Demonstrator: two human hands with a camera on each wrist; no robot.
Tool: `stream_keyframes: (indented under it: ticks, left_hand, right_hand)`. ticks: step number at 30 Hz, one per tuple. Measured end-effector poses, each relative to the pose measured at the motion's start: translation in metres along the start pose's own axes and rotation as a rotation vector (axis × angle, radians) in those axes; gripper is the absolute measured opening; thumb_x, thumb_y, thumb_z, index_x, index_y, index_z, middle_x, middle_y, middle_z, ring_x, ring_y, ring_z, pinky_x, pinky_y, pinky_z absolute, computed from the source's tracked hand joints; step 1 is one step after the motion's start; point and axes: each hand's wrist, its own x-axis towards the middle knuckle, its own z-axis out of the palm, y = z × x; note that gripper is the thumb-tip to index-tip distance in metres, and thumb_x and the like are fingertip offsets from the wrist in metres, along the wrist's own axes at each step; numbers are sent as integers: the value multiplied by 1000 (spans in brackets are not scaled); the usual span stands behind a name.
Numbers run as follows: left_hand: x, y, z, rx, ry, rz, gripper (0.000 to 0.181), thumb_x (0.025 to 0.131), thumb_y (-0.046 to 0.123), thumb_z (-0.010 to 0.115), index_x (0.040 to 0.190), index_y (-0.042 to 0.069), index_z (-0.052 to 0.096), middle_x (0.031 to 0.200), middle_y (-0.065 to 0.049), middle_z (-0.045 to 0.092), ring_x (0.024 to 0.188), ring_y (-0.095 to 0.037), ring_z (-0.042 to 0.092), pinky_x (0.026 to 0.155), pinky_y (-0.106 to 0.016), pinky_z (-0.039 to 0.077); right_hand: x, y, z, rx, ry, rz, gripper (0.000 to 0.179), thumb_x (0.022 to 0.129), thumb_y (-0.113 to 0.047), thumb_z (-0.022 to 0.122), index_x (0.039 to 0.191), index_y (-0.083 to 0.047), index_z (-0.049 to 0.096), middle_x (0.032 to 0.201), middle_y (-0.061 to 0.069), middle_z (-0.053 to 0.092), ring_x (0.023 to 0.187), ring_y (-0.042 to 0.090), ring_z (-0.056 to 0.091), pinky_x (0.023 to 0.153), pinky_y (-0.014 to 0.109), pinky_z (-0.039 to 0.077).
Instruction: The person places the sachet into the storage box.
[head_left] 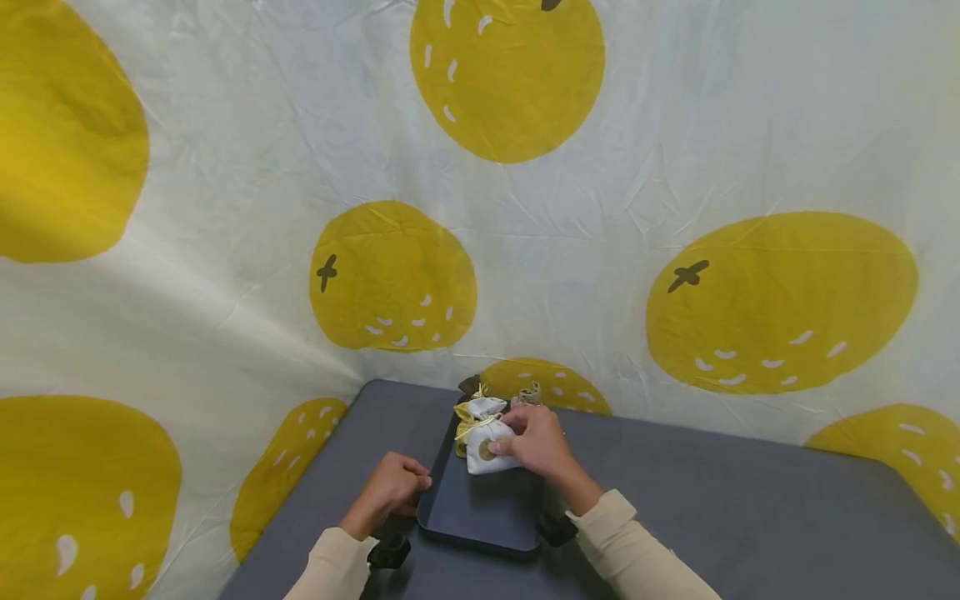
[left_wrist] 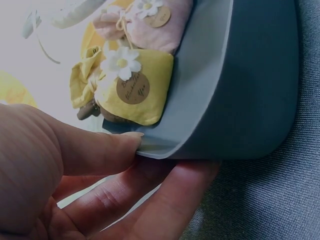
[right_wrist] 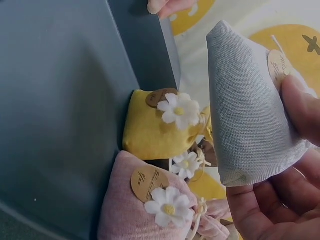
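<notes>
A small whitish drawstring pouch (head_left: 480, 429) with a round tag hangs above a dark tray (head_left: 480, 510). My right hand (head_left: 543, 442) holds it, thumb on the tag side and fingers on the other, as the right wrist view shows. At the tray's left side, my left hand (head_left: 393, 486) pinches the rim, with the thumb inside and fingers against the outer wall. In the tray's far part sit a yellow pouch (right_wrist: 145, 132) and a pink pouch (right_wrist: 125, 215), each with a white fabric flower and a brown tag. A dark brown pouch (head_left: 469, 386) shows partly behind them.
The tray lies on a grey cloth-covered table (head_left: 712, 500). Behind and to the left hangs a pale curtain (head_left: 562, 275) printed with large yellow fruit, close along the table's far edge. The tray's near half is bare.
</notes>
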Motion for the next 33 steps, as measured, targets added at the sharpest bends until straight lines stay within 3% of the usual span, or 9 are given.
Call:
stream_keyframes:
  ticks: [4, 9, 12, 17, 23, 28, 33]
  left_hand:
    - [0, 0, 0, -5, 0, 3, 19, 94, -1, 68, 109, -10, 74, 100, -19, 71, 77, -30, 76, 63, -44, 65]
    - [1, 1, 0, -6, 12, -5, 17, 94, 0, 69, 108, -9, 75, 100, -17, 71, 76, -24, 74, 62, -43, 65]
    - [1, 1, 1, -4, 12, -2, 17, 94, 0, 70, 108, -9, 75, 101, -17, 71, 77, -22, 73, 62, -43, 65]
    - [1, 2, 0, -7, 10, -2, 18, 93, 0, 70, 108, -9, 75, 102, -18, 70, 77, -21, 72, 62, -43, 65]
    - [2, 1, 0, 4, 13, -15, 17, 93, -1, 70, 107, -8, 75, 102, -17, 71, 77, -20, 72, 62, -42, 65]
    - [3, 0, 0, 16, 12, -37, 16, 93, -1, 70, 107, -7, 76, 104, -18, 72, 78, -19, 71, 64, -42, 65]
    - [2, 0, 1, 17, 16, -41, 17, 92, -1, 70, 107, -7, 76, 104, -18, 72, 78, -18, 71, 64, -42, 65]
  right_hand:
    - [1, -1, 3, -3, 3, -35, 27, 69, -8, 94, 93, -3, 83, 102, 13, 81, 134, 38, 63, 103, 54, 55]
    - [2, -3, 7, -9, 25, -59, 27, 65, -7, 95, 88, -3, 82, 85, 6, 80, 109, 33, 73, 85, 41, 58]
    - [4, -2, 9, -9, 30, -75, 26, 65, -6, 96, 87, -2, 81, 81, 5, 78, 102, 32, 73, 93, 42, 57]
    - [7, 2, 13, 2, 8, -100, 27, 66, -7, 95, 89, -1, 81, 83, 8, 80, 123, 42, 67, 118, 56, 40]
    - [5, 4, 19, -25, -22, -129, 24, 67, -9, 95, 85, -3, 80, 82, 8, 80, 135, 49, 57, 121, 63, 30]
    - [2, 6, 24, -19, -50, -104, 21, 68, -9, 94, 75, -8, 75, 73, 2, 75, 149, 54, 39, 123, 67, 25]
    - [1, 11, 30, -13, -56, -104, 21, 68, -7, 94, 75, -8, 75, 71, 1, 72, 149, 48, 42, 126, 66, 23]
